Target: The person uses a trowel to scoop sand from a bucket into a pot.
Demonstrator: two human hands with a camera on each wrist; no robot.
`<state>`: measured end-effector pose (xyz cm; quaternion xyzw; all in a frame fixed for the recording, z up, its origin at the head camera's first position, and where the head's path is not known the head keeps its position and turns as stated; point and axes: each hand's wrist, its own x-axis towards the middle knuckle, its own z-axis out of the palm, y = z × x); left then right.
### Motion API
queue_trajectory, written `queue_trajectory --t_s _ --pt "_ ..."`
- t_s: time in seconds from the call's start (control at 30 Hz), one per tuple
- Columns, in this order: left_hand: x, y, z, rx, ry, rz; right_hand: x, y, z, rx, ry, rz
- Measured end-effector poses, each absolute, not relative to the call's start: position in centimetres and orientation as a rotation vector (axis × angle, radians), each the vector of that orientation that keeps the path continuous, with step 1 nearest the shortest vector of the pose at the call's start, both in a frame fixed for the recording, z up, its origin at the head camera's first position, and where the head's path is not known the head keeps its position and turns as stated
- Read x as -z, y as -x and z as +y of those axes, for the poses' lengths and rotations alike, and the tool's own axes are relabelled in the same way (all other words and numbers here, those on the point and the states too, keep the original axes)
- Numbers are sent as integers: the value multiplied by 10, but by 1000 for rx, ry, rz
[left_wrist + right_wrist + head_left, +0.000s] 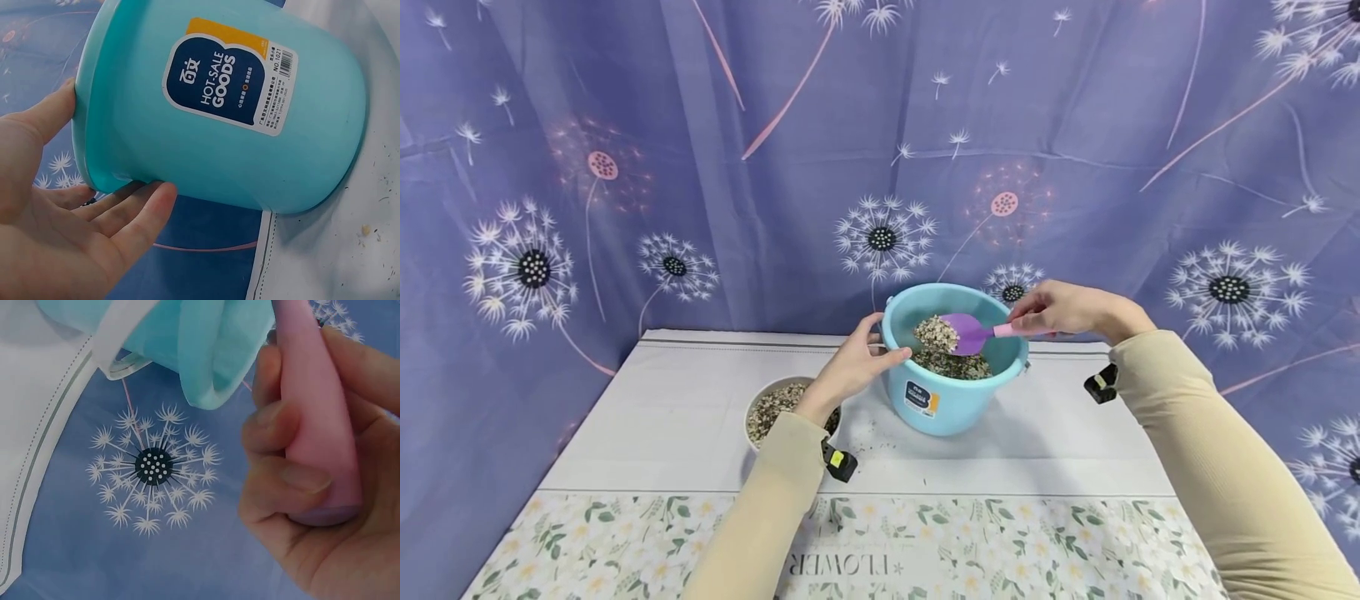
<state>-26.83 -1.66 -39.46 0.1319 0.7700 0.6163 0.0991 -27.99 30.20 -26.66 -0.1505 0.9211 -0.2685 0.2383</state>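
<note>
A light blue bucket point(940, 408) stands on the table, holding a loose, grainy mix of beige and dark bits point(951, 364). My left hand point(853, 364) grips its left rim, thumb at the edge and fingers against the outer side below the rim. In the left wrist view that hand point(75, 212) shows beside the bucket's labelled wall point(219, 156). My right hand point(1060, 310) holds a small purple trowel point(972, 335) by its pink handle point(319, 419), fingers curled round it. A heap of the mix point(936, 333) lies on the trowel's blade, over the bucket's opening.
A white bowl point(749, 429) of similar mix stands left of the bucket, partly hidden by my left forearm. Small crumbs lie on the white table cover point(880, 467) between them. A purple dandelion-print curtain point(775, 250) hangs right behind the table.
</note>
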Motion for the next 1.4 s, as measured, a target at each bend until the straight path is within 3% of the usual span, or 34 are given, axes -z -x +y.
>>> queue_trajectory --t_s 0.5,0.83,1.1,1.4 --pt "387 266 -26 -1749 -425 2300 269 278 311 869 351 2513" --pt "361 229 -103 -1540 -585 2585 251 268 285 890 426 2522" --pt "390 195 -174 -1434 -510 2686 258 262 239 820 590 2541" --pt "429 183 -199 -1490 -606 2480 278 253 180 913 653 2489"
